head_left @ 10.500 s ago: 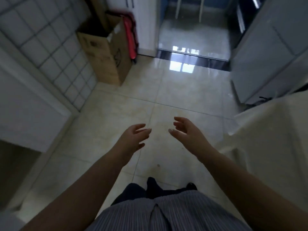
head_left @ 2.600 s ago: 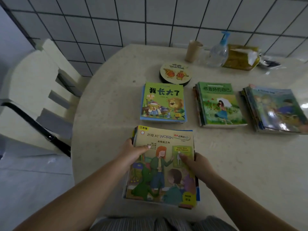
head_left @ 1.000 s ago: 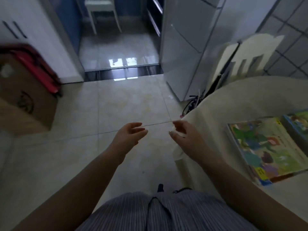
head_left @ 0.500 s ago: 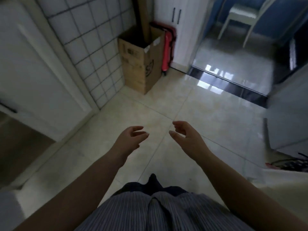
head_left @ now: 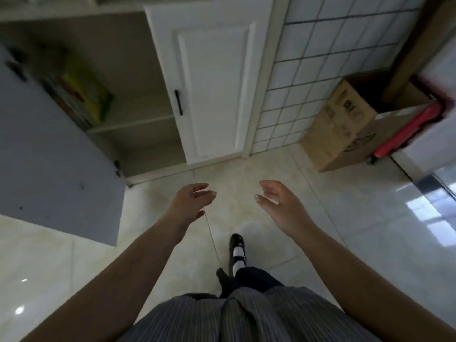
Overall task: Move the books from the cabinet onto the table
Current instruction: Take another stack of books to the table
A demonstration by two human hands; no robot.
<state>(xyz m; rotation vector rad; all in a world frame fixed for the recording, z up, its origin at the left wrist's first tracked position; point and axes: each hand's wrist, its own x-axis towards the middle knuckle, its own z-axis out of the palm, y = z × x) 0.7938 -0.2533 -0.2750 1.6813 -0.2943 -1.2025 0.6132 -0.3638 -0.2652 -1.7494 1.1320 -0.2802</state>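
View has swung from the bench to the open cabinet point(head_left: 138, 70): remaining books point(head_left: 84, 95) stacked far left on its shelf; left hand point(head_left: 192, 201) and right hand point(head_left: 278, 203) empty, fingers relaxed, ready for another load.

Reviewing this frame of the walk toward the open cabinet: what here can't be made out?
Head view only:
- Books on the cabinet shelf: motion-blurred and partly behind the open grey door; count and titles unreadable.
- Lower shelf: its left part hidden by that door.
- Cardboard box: print too blurred to read.
- Red item beside the box: cut off by the right edge.
- Table: out of frame.
- Left hand and right hand: open, holding nothing.
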